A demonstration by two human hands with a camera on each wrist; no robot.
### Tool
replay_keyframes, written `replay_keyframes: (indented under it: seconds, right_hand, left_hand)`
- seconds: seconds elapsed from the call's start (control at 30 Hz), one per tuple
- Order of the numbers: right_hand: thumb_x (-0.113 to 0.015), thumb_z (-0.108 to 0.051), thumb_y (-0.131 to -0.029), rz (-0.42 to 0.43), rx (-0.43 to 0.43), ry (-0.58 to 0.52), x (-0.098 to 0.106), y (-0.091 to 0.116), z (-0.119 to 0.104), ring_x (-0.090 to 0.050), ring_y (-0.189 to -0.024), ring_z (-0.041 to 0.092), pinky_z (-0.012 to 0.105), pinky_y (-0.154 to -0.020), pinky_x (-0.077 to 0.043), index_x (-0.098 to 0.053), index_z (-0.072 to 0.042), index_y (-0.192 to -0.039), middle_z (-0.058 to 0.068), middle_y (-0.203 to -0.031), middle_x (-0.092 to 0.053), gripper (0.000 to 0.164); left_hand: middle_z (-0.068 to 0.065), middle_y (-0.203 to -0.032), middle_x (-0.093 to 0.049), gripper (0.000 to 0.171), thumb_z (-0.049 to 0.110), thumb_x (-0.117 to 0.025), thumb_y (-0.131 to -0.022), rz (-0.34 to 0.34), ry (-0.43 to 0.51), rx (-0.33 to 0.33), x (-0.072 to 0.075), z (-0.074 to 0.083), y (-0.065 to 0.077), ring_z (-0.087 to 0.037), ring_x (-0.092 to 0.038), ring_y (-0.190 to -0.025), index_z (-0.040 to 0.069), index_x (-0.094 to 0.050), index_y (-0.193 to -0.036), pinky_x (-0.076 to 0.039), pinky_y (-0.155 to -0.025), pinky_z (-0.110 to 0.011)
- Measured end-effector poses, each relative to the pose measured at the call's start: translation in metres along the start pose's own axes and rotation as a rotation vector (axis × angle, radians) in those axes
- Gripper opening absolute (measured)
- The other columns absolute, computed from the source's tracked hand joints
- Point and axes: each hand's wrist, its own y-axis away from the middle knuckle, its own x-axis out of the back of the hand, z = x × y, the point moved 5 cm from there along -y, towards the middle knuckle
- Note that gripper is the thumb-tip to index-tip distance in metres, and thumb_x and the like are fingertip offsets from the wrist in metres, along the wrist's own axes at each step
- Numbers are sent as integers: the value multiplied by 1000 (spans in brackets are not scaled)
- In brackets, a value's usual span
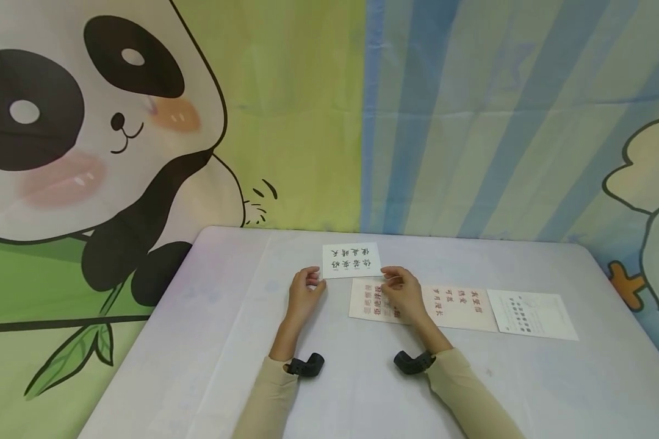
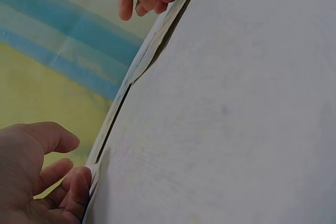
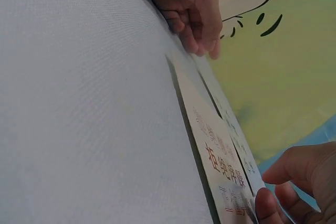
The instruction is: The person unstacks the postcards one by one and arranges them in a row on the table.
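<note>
A white card (image 1: 351, 258) with black characters lies toward the back of the table. My left hand (image 1: 305, 295) is at its left edge, with thumb and fingers apart. In the left wrist view, the fingertips (image 2: 80, 182) of that hand are right at the card's near corner. Over at the card's right edge is my right hand (image 1: 407, 296), its fingers loosely bent. That hand partly covers a cream card (image 1: 361, 300) with reddish characters, just in front of the white one. From the right wrist view, the right thumb (image 3: 278, 169) is close beside the white card's end.
To the right, another cream card (image 1: 464, 310) with red characters continues the row. A white card (image 1: 532, 314) with small dark print ends it. The pale tablecloth (image 1: 208, 366) meets a printed panda backdrop (image 1: 285, 122) behind. Each wrist wears a black camera.
</note>
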Motion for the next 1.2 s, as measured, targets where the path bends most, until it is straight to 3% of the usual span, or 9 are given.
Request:
replay_keyframes:
  seconds: [0.13,0.33,0.7,0.93,1.2]
  right_hand:
    - [-64,8,-80,17,-42,-25,-2,-2,6,-56,-91,20,13,-71,-46,-55,1,-130,17,-109,-57,51]
    - [-66,3,-82,38,-86,25,0,-3,15,-54,-86,17,15,-68,-45,-49,-1,-137,16,-110,-57,57]
    - [-60,-8,-90,-13,-46,117,0,-8,9,-45,-82,19,19,-61,-40,-55,9,-130,14,-98,-48,44]
    - [-59,-10,-91,-29,-81,107,-4,-9,14,-43,-85,19,19,-62,-39,-57,7,-129,13,-100,-46,42]
    - [-59,-11,-91,-31,-90,91,-5,-8,14,-45,-86,20,20,-64,-40,-59,4,-128,12,-101,-49,40]
  left_hand:
    - [-13,-104,-57,37,3,-67,-84,-1,24,23,1,-3,-1,-23,-58,-92,-3,-60,-119,-44,-72,-19]
    - [-12,-103,-56,37,3,-68,-83,-6,5,1,-2,-2,0,-21,-58,-90,-3,-60,-119,-44,-69,-17]
    - [-10,-100,-51,36,7,-68,-85,-29,-114,-35,-2,2,-4,-15,-49,-81,-3,-65,-119,-39,-66,-20]
    - [-10,-106,-50,36,9,-69,-86,-71,-157,-29,-4,-3,-2,-15,-49,-84,-2,-65,-119,-40,-70,-22]
    - [-10,-107,-52,35,12,-69,-85,-41,-149,-20,-2,-5,-1,-17,-52,-88,0,-67,-118,-41,-72,-24]
